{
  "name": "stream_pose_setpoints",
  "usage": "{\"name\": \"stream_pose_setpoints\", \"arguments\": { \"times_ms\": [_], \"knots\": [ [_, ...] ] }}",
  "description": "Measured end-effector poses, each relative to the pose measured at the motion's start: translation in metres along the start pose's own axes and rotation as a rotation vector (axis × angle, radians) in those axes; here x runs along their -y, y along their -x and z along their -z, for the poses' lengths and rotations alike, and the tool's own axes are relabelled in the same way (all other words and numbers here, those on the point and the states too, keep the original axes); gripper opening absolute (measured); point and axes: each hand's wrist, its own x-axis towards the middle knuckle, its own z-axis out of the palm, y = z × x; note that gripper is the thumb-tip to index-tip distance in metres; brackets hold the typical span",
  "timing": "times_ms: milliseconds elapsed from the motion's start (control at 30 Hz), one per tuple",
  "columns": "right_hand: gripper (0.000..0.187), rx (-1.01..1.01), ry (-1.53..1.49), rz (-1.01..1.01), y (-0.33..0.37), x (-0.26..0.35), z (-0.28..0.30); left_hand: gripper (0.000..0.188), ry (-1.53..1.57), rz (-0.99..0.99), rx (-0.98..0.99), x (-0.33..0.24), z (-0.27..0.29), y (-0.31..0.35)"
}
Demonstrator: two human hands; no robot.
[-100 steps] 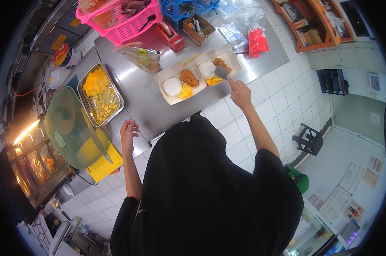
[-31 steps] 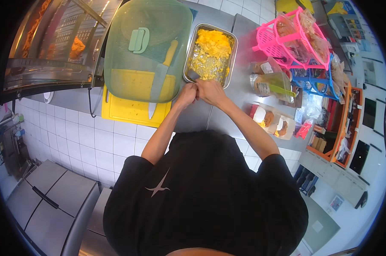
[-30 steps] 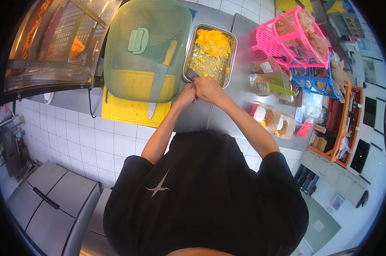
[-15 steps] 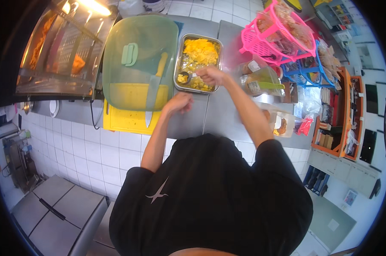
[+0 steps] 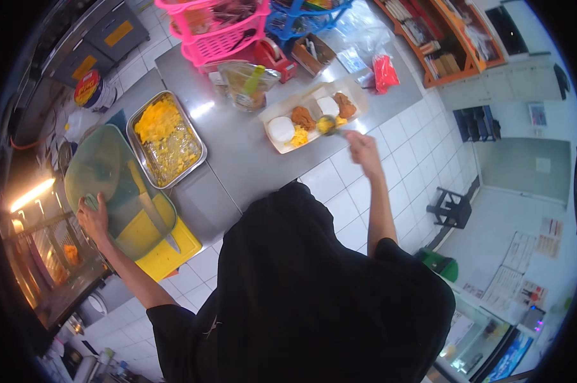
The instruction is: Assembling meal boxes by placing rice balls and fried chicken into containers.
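My right hand (image 5: 363, 153) is closed round the handle of a spoon (image 5: 341, 132). The spoon's bowl carries yellow scrambled egg and hangs over the right part of white paper food boxes (image 5: 287, 150). In the boxes lie white rice mounds (image 5: 281, 129), pieces of brown fried chicken (image 5: 303, 117) and egg (image 5: 299, 136). At the left, my left hand (image 5: 94, 217) has its fingers round the handle (image 5: 91, 202) of a translucent green lid (image 5: 103, 153). A metal tray (image 5: 202, 153) of scrambled egg stands uncovered beside the lid. Under the lid, a yellow-handled knife (image 5: 149, 207) shows on a yellow cutting board (image 5: 189, 246).
Behind the boxes stand a plastic bag with a green clip (image 5: 244, 86), a red tape dispenser (image 5: 274, 60), a small cardboard box (image 5: 314, 54) and pink baskets (image 5: 221, 41). A lit glass food warmer (image 5: 46, 255) borders the left side. A stool (image 5: 451, 207) stands on the floor at right.
My view has turned to the right. My right hand has carried the spoon from the egg tray to the food boxes. My left hand has moved from beside the tray to the lid's handle.
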Motion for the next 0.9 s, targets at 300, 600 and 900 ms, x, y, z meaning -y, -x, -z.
{"name": "stream_pose_setpoints", "arguments": {
  "times_ms": [300, 600, 900],
  "knots": [
    [0.028, -0.288, 0.981, 0.689, -0.062, -0.06, 0.058, 0.077, -0.065, 0.263, 0.284, 0.037, -0.016, -0.037],
    [0.038, -0.29, 1.044, 0.795, -0.065, -0.072, 0.068, 0.056, 0.167, 0.212, 0.397, 0.049, -0.013, -0.058],
    [0.026, -0.427, 0.46, 0.737, -0.045, -0.049, 0.034, 0.033, 0.641, 0.522, 0.489, 0.058, 0.009, -0.039]
  ]
}}
